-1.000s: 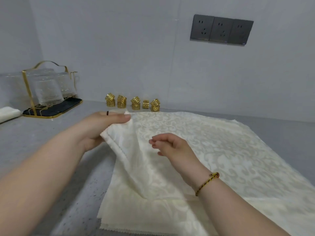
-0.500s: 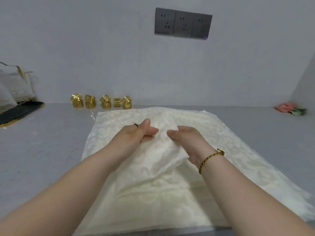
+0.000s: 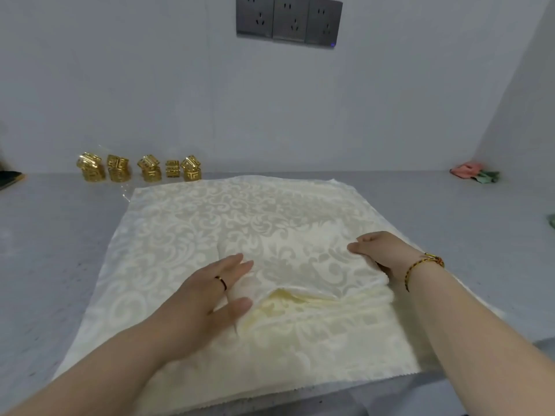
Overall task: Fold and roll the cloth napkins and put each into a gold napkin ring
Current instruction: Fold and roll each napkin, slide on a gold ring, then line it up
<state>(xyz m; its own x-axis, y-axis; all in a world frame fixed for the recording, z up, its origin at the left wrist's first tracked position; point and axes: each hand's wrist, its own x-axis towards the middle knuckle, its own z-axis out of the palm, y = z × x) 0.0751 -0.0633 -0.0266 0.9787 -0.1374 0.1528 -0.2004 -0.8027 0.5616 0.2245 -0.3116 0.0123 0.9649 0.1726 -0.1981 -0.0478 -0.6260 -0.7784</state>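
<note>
Several gold napkin rings, some stacked in twos, stand in a row on the grey surface at the upper left of the frame, near the far left corner of a pile of cream damask napkins. A folded napkin lies on the pile. The left hand pinches its left end between thumb and fingers. The right hand, fingers curled, grips its right end. A pink and green cloth lies at the far right.
</note>
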